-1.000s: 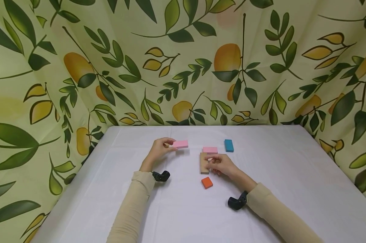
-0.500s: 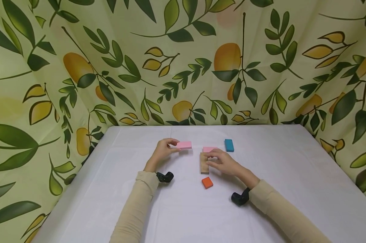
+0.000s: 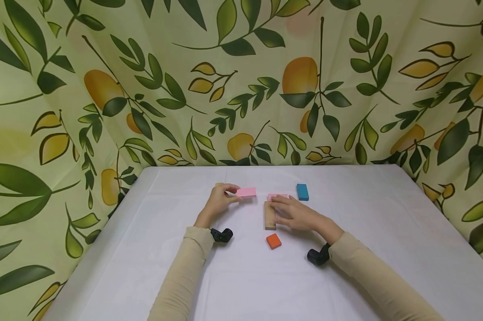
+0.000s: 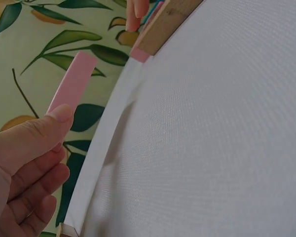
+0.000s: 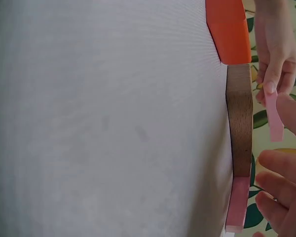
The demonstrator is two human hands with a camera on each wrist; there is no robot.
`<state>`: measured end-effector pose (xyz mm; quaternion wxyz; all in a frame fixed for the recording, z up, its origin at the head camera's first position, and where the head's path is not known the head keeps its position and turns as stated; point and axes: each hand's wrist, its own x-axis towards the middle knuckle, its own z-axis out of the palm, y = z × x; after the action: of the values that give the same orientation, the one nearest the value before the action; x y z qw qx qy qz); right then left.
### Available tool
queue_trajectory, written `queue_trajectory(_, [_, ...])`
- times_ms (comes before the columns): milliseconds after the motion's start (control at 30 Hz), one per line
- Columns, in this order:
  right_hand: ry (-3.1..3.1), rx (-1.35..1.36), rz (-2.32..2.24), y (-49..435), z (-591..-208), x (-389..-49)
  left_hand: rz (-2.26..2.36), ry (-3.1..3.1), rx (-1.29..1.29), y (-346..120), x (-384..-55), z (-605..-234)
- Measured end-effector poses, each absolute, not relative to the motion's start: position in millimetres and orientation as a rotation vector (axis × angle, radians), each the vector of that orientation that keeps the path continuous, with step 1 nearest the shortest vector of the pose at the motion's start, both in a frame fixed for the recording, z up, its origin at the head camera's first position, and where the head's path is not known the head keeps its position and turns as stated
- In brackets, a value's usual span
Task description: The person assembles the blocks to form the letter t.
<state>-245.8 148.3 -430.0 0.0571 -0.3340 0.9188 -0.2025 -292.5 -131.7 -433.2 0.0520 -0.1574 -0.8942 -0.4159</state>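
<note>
My left hand (image 3: 218, 200) pinches a pink block (image 3: 247, 192) by one end, between thumb and fingers. In the left wrist view this block (image 4: 74, 79) is held above the white cloth. My right hand (image 3: 297, 213) hovers with loosely spread fingers over a plain wooden block (image 3: 270, 218) and a second pink block (image 3: 274, 196), which it partly covers in the head view. From the right wrist view, its fingers (image 5: 281, 165) hold nothing. That wooden block (image 5: 240, 123) lies in line with the second pink block (image 5: 238, 202), end to end.
A small orange block (image 3: 273, 241) lies in front of the wooden one. A blue block (image 3: 302, 192) sits behind and to the right. Behind my left hand shows the edge of a yellowish block (image 3: 219, 184). Leaf-patterned fabric (image 3: 241, 89) hangs behind the white-covered table (image 3: 241, 276).
The left hand has moved right with its pink block, uncovering the yellowish block's edge behind it. My right hand's fingers have straightened and shifted slightly away from me.
</note>
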Motion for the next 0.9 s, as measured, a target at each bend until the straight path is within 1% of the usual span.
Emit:
queue_trajectory(633, [2.714, -0.895, -0.569, 149, -431, -249, -1.369, -2.704, -0.520, -124, -296, -441])
queue_trajectory(900, [2.713, -0.873, -0.578, 147, -427, -248, -1.357, -2.713, -0.488, -119, -297, -445])
